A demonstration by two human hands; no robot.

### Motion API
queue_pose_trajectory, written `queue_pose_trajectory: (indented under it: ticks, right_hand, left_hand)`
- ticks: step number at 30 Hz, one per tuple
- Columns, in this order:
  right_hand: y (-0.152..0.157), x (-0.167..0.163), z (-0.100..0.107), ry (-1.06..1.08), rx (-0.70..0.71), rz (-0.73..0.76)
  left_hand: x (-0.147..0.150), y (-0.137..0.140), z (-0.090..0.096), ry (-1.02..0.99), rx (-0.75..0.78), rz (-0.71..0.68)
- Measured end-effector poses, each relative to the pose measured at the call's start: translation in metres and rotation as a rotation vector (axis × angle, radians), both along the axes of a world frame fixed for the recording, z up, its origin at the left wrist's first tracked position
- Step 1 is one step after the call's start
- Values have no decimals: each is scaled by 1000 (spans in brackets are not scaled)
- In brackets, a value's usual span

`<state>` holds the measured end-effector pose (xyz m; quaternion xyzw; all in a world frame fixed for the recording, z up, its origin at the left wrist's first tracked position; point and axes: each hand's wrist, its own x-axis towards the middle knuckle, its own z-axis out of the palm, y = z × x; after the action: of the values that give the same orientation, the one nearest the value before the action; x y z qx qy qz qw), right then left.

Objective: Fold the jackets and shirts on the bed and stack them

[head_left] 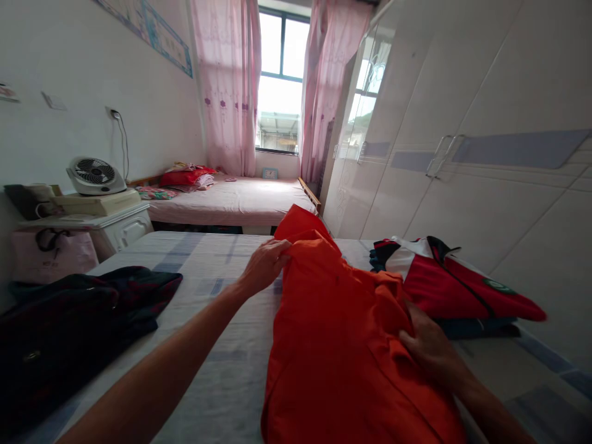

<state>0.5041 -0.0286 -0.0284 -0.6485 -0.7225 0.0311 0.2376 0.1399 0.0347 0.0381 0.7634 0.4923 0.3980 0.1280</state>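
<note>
An orange-red garment (324,333), which looks like a jacket, lies lengthwise on the bed (222,345) in front of me. My left hand (268,262) pinches its upper left edge, near a raised flap of cloth at the far end. On the other side, my right hand (425,339) grips bunched cloth at the garment's right edge, with some fingers hidden under the fabric. Just beyond my right hand is a folded red, white and black jacket (453,277) on top of dark folded clothes (481,327).
Dark clothing (78,327) is heaped at the left of the bed. A fan (96,176) stands on a box on the white nightstand (124,228), beside a pink bag (53,253). Farther off is a second bed (250,200) below the window. White wardrobe doors (444,209) line the right.
</note>
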Motion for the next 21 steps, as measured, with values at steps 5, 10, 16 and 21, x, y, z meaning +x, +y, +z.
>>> queue_pose_trajectory:
  ticks: [5, 10, 16, 21]
  right_hand:
    - [24, -36, 68, -98, 185, 89]
    - [84, -95, 123, -68, 507, 171]
    - [127, -149, 95, -86, 266, 107]
    - [90, -104, 18, -88, 80, 86]
  left_hand:
    - [-50, -89, 71, 232, 399, 204]
    - [-89, -160, 71, 238, 252, 639]
    - [-115, -192, -22, 121, -407, 417]
    - [-150, -194, -51, 14, -472, 368]
